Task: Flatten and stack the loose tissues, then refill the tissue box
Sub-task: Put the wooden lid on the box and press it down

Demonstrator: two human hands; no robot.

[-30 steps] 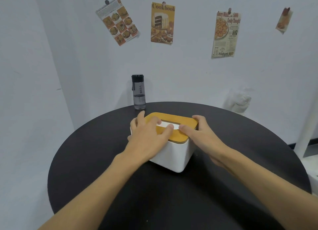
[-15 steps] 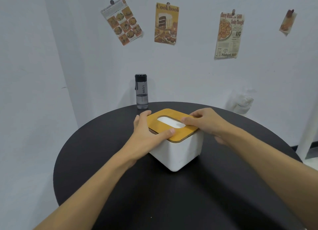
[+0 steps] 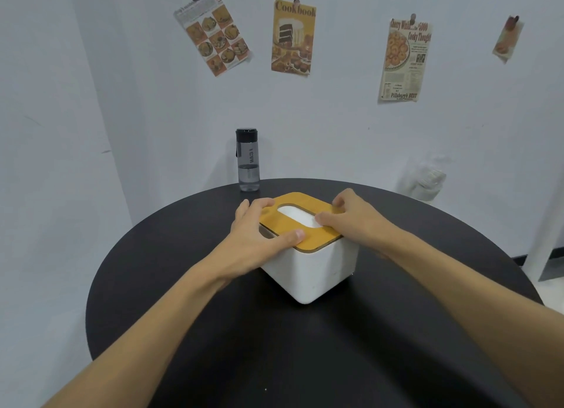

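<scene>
While both hands are on it, the box (image 3: pixel 311 273) sits near the middle of the round black worktop (image 3: pixel 274 346), one corner turned toward the camera. Its yellow lid (image 3: pixel 317 238) is on top, and a dark gap shows under the lid's left edge. White tissue (image 3: pixel 296 214) shows through the oval slot.

The left hand (image 3: pixel 253 240) grips the lid's left side, thumb flat on the top near the front edge and fingers curled over the far left corner; it hides the box's left wall. The right hand (image 3: pixel 354 215) holds the right side, thumb lying beside the slot and fingers bent over the far edge, covering that end of the lid. Both forearms cross the near half of the worktop.

Behind the box, near the worktop's back edge and apart from it, a dark-capped bottle (image 3: pixel 248 163) stands upright. Off to the right by the wall (image 3: pixel 335 127) is what looks like a clear bag (image 3: pixel 425 179), too blurred to tell more. Four food posters are pinned above, the middle one (image 3: pixel 293 37) headed "Cookbook".
</scene>
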